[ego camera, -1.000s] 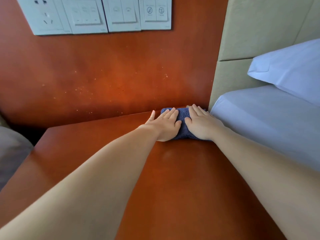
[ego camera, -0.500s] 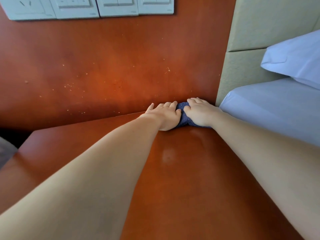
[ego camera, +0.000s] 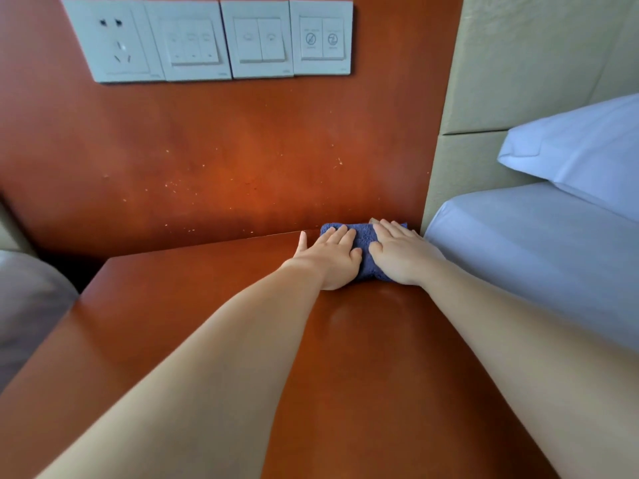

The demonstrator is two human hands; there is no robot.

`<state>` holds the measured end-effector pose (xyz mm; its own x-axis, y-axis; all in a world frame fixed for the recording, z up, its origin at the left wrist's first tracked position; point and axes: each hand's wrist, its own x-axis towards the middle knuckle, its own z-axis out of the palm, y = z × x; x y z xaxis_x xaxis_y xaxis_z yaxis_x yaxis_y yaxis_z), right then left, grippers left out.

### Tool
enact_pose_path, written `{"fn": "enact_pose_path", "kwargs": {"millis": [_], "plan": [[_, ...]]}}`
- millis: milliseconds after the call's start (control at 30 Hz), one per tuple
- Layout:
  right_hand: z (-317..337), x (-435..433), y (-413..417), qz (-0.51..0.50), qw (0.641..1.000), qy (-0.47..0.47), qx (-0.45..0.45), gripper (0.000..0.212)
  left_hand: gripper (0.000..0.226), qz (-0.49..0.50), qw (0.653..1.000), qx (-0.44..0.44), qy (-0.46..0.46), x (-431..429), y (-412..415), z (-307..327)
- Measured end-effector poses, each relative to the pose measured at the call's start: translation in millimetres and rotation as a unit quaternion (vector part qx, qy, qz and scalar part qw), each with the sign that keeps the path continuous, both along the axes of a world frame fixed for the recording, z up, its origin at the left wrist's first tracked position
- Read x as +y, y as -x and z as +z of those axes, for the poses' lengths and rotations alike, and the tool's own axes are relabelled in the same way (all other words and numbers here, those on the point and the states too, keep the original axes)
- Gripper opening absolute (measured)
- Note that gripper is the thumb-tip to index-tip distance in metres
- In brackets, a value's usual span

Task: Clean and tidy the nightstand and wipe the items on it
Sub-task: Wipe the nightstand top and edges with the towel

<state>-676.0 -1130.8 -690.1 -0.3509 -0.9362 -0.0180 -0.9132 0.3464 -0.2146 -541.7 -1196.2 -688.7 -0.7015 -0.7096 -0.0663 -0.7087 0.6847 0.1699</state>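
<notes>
A folded dark blue cloth (ego camera: 364,240) lies at the far right corner of the reddish-brown nightstand top (ego camera: 193,305), against the wooden back panel. My left hand (ego camera: 328,257) presses flat on the cloth's left part with straight fingers. My right hand (ego camera: 401,255) presses flat on its right part, fingers pointing toward the wall. Both hands cover most of the cloth; only a strip between them and its far edge show. No other items are visible on the nightstand.
A wooden wall panel (ego camera: 224,160) with small specks rises behind the nightstand, carrying a socket and switch plates (ego camera: 207,39). A bed with a white sheet (ego camera: 539,257) and pillow (ego camera: 587,153) borders the right side, beside a beige padded headboard (ego camera: 518,74). Grey fabric (ego camera: 24,305) lies at left.
Both hands with the cloth drew back slightly from the wall corner after pushing in. The head view tilted up, bringing the switch plates back into sight.
</notes>
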Motion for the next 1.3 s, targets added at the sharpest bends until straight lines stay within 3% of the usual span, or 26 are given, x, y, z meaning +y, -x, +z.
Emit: {"fn": "enact_pose_path", "kwargs": {"millis": [833,1300], "plan": [[0,231,-72,-0.009,0.999,-0.021,0.034,0.056,0.056,-0.059,0.998,-0.018,-0.009,223,-81,8],[-5,259,-197,0.065,0.997,0.004,0.04,0.059,0.059,-0.038,0.997,-0.057,0.028,254,-220,8]]}}
